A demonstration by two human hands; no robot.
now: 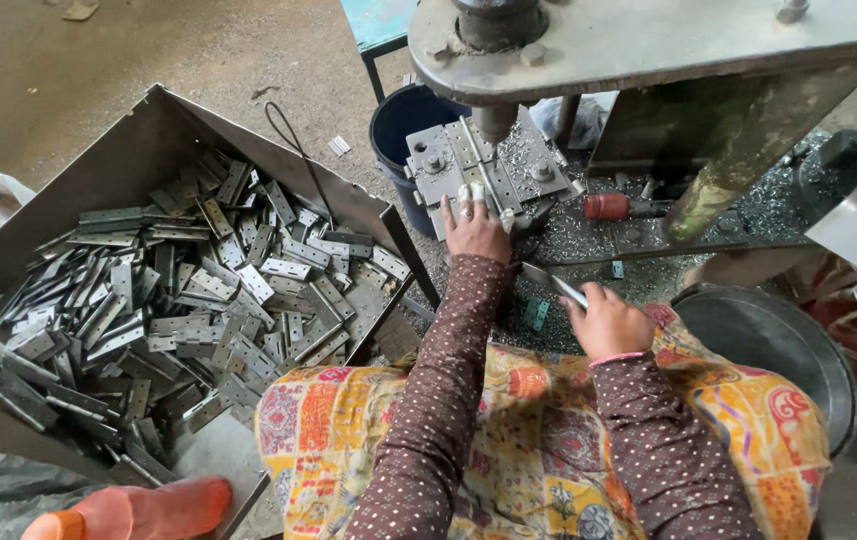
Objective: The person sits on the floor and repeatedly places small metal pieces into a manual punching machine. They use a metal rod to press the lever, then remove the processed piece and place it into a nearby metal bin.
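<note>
My left hand (pixel 475 228) reaches forward to the die block (pixel 483 170) of a press machine, its taped fingertips resting on a metal hinge strip (pixel 477 160) that lies on the block under the ram (pixel 494 118). My right hand (pixel 605 322) sits lower, near my lap, gripping a flat metal hinge piece (pixel 554 284) that points up and left. Both arms wear brown dotted sleeves.
A large metal tray (pixel 148 120) at the left holds several loose hinge plates (pixel 178 300). A dark bucket (pixel 398 120) stands behind the die. A round metal basin (pixel 778 340) is at the right. Metal chips cover the press bed (pixel 648 235). An orange bottle (pixel 138 510) lies bottom left.
</note>
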